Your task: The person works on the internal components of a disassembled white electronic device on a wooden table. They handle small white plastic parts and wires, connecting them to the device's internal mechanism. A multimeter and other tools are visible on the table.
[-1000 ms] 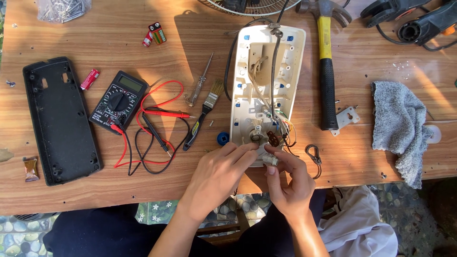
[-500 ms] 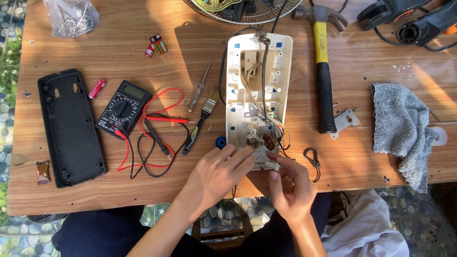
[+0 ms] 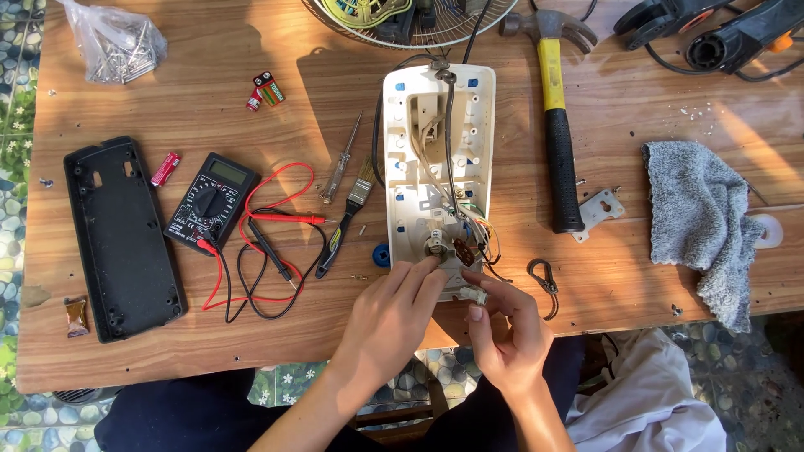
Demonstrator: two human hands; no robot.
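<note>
Single head view, steeply down, fairly near the wooden table (image 3: 209, 100).

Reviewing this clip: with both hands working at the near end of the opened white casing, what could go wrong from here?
1. The left hand and right hand work among thin wires at the end of the white casing; a tug could pull one loose.
2. The small white part in the right hand sits near the table edge and could drop off.
3. The tiny screw by the brush could get knocked away.
</note>
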